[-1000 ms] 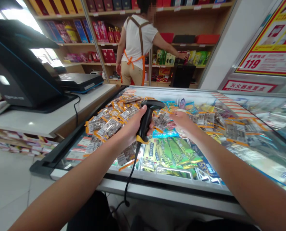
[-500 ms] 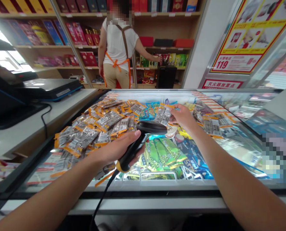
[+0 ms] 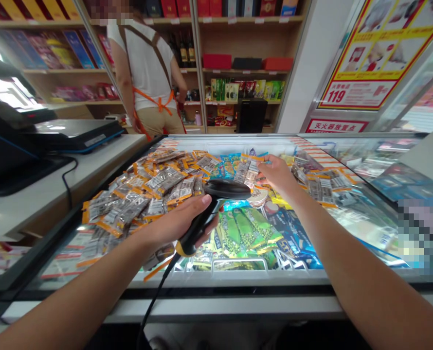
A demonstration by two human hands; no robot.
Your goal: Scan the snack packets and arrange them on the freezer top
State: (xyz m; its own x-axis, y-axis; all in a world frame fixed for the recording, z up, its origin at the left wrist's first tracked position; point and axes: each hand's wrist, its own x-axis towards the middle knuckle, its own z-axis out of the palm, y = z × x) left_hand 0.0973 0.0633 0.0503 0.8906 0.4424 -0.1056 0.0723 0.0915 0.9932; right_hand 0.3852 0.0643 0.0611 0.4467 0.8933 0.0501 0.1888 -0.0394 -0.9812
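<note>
My left hand (image 3: 189,218) is wrapped round the handle of a black barcode scanner (image 3: 227,189) with a yellow-trimmed base and a cable trailing down. The scanner's head points right, toward a small clear packet (image 3: 248,171) with an orange edge and a printed label. My right hand (image 3: 275,174) pinches that packet by its right side, above the glass top of a freezer. To the left lies a large heap of similar orange-edged packets (image 3: 165,182). A smaller group of such packets (image 3: 324,187) lies to the right of my right hand.
Beneath the glass of the chest freezer (image 3: 289,307) lie green ice-pop packs (image 3: 247,231) and blue packs (image 3: 293,238). A counter at left bears a flat scale (image 3: 78,133). Behind the freezer, a person in an orange-tied apron (image 3: 149,73) stands before stocked shelves.
The person behind the freezer has moved left and drawn their arm back from the shelf. My hands, the scanner and the packet have shifted only slightly.
</note>
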